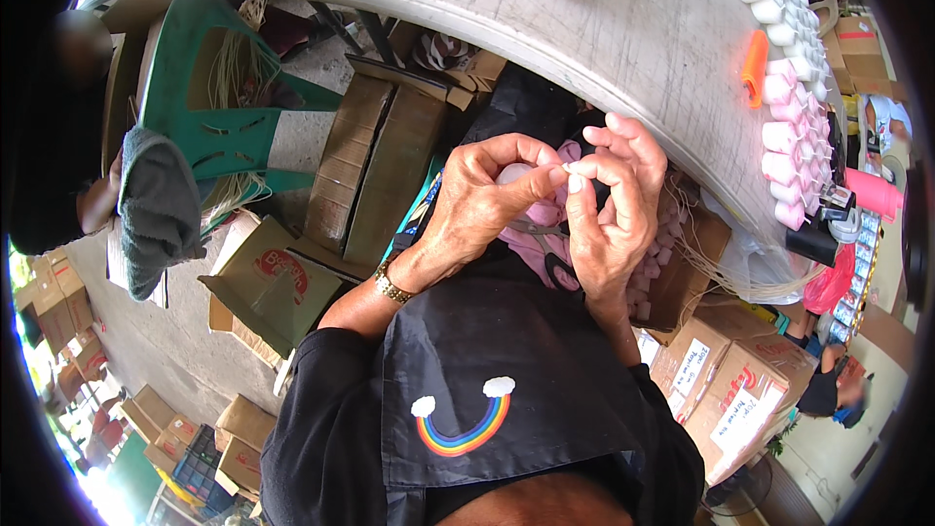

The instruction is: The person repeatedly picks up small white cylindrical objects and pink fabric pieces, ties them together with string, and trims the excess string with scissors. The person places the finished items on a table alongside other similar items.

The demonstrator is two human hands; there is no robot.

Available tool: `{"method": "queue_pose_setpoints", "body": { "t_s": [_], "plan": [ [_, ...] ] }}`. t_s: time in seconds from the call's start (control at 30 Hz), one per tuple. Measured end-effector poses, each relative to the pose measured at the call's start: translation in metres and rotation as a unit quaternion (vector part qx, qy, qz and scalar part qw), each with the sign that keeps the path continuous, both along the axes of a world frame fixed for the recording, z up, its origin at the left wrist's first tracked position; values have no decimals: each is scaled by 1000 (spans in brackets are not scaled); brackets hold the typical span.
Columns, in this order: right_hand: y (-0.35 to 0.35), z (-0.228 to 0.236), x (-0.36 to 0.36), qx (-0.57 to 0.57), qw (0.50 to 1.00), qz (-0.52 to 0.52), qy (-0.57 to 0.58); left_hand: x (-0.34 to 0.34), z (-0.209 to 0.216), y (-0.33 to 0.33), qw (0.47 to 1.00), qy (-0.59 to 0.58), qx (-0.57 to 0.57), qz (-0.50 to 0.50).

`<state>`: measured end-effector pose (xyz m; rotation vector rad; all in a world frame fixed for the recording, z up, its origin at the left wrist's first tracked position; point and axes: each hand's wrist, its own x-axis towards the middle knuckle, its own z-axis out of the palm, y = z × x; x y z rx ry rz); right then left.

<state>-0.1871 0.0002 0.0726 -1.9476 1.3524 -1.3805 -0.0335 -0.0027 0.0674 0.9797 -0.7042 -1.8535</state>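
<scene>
Left hand (479, 197) clenched around a small pale pink piece (513, 173), held just below the counter (623, 29) edge. Right hand (612, 197) pinching a tiny white bit (570, 169) touching that piece. Scissors (550, 245) resting on the lap beneath both hands, pink cloth (531, 248) under them. Orange marker (755, 66) lying on the counter.

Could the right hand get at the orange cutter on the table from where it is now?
Probably yes: the orange cutter lies in the open on the table, with bare tabletop between it and the right hand. That hand is busy pinching a small white piece.
</scene>
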Motion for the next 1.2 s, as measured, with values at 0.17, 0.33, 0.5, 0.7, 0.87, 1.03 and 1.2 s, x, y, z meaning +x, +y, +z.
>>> {"method": "queue_pose_setpoints", "body": {
  "t_s": [0.17,0.33,0.5,0.7,0.87,1.03,1.2],
  "plan": [
    [3,0,-1,42,999,-8,-9,-4,-5,1,1000,10,19,23],
    [2,3,-8,204,964,56,-163,1,-5,1,994,-78,-79,-5],
    [0,1,-7,189,967,62,-162,5,-3,-5,977,-143,-159,-28],
    [1,0,1,-59,991,-39,115,1,-2,-1,998,-55,-39,14],
    [-2,3,2,-140,966,-49,209,1,-5,0,987,-124,-102,23],
    [-4,6,3,-172,958,-23,227,4,-5,0,947,-226,-225,26],
    [-7,6,1,-190,950,-11,249,7,-5,1,935,-255,-243,29]
  ]
}}
